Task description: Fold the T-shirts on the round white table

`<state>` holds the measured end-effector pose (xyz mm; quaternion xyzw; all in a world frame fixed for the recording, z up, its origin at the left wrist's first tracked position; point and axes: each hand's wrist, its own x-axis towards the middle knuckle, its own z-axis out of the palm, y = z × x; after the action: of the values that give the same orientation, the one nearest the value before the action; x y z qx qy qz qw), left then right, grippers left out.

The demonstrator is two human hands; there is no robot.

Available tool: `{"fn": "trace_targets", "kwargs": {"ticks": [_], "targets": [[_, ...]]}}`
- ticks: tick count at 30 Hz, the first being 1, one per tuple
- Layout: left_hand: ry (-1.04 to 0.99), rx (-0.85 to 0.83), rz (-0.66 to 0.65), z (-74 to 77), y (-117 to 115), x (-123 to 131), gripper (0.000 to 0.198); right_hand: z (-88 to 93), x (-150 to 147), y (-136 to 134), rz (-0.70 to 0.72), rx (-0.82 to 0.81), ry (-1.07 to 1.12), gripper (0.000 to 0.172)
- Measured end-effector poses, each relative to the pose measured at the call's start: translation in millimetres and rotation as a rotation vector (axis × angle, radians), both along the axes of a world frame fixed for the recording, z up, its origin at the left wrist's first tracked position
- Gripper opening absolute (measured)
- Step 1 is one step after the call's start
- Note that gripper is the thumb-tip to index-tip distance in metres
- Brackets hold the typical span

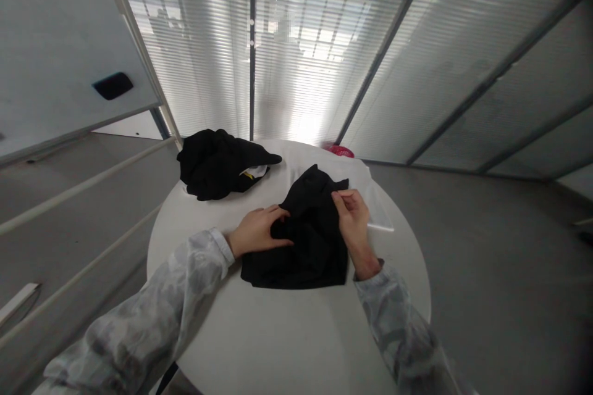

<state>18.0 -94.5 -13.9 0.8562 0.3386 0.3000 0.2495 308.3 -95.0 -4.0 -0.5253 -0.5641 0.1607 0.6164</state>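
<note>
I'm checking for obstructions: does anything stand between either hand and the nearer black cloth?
Nothing visible does: the left hand and right hand are both at the nearer black cloth. The other black bundle lies apart, farther back.

No legible txt or nos.

Left grip point(262, 231) curved and parted, right grip point(353, 216) pinched, forearms point(143, 308) angled inward

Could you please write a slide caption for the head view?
Left hand touches, right hand pinches black fabric on a white table.
</note>
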Motion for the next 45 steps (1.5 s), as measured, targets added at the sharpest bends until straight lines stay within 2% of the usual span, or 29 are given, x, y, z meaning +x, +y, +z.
{"fn": "trace_targets", "kwargs": {"ticks": [1, 2, 3, 6, 8, 10, 13, 15, 17, 18, 20, 22, 23, 26, 27, 29, 33, 35, 38, 40, 42, 45], "targets": [[0.024, 0.008, 0.049, -1.9, -1, 3, 0.072, 0.8, -2, -1, 0.022, -0.014, 0.011, 0.040], [0.045, 0.006, 0.088, -3.8, -1, 6, 0.074, 1.5, -4, -3, 0.045, -0.030, 0.017, 0.039], [0.067, 0.000, 0.113, -5.7, -1, 9, 0.066, 2.0, -6, -4, 0.064, -0.044, 0.021, 0.038], [0.116, -0.003, 0.127, -9.1, -2, 14, 0.018, 2.6, -7, -6, 0.089, -0.068, 0.048, 0.037], [0.080, 0.007, 0.154, -8.6, -2, 14, 0.006, 3.0, -6, -6, 0.074, -0.065, 0.083, 0.036], [-0.055, -0.010, 0.241, -5.5, 0, 10, 0.011, 4.0, -3, -6, 0.024, -0.023, 0.118, 0.035], [-0.443, -0.051, 0.456, 3.2, 6, 1, 0.019, 7.3, 0, -6, -0.081, 0.082, 0.137, 0.034], [-0.666, -0.001, 0.592, 9.9, 11, -3, 0.019, 9.8, 3, -6, -0.137, 0.112, 0.092, 0.033], [-0.740, 0.102, 0.652, 15.3, 14, -7, 0.017, 11.4, 5, -7, -0.149, 0.092, -0.051, 0.033], [-0.727, 0.145, 0.639, 17.2, 14, -8, 0.018, 11.6, 7, -7, -0.135, 0.069, -0.165, 0.033], [-0.636, 0.173, 0.526, 18.9, 13, -10, 0.019, 10.4, 10, -8, -0.053, 0.015, -0.444, 0.032], [-0.474, 0.144, 0.334, 18.6, 12, -13, 0.011, 8.1, 12, -8, 0.086, -0.037, -0.709, 0.036], [-0.371, 0.128, 0.225, 18.1, 11, -15, 0.014, 6.9, 13, -9, 0.164, -0.057, -0.811, 0.041], [-0.054, 0.106, -0.111, 16.4, 12, -21, 0.059, 4.9, 13, -9, 0.346, -0.111, -0.979, 0.060], [0.031, 0.101, -0.195, 15.8, 13, -23, 0.072, 4.7, 12, -9, 0.374, -0.126, -1.003, 0.062], [0.147, 0.086, -0.277, 14.3, 14, -26, 0.088, 4.5, 9, -9, 0.406, -0.143, -1.027, 0.051], [0.268, 0.095, -0.187, 10.8, 14, -24, 0.097, 1.9, -3, -10, 0.519, -0.146, -0.984, 0.014], [0.301, 0.112, -0.121, 9.5, 12, -20, 0.099, 0.7, -12, -13, 0.587, -0.142, -0.920, 0.006], [0.326, 0.101, -0.036, 8.7, 7, -14, 0.099, 1.6, -27, -19, 0.673, -0.133, -0.798, 0.005], [0.348, 0.075, -0.016, 8.7, 5, -12, 0.079, 3.0, -33, -24, 0.709, -0.130, -0.716, 0.009], [0.359, 0.057, -0.033, 7.9, 4, -11, 0.048, 3.4, -36, -27, 0.718, -0.126, -0.650, 0.014], [0.325, 0.050, -0.067, 4.0, 4, -9, 0.015, 1.7, -32, -30, 0.664, -0.133, -0.569, 0.018]]}}
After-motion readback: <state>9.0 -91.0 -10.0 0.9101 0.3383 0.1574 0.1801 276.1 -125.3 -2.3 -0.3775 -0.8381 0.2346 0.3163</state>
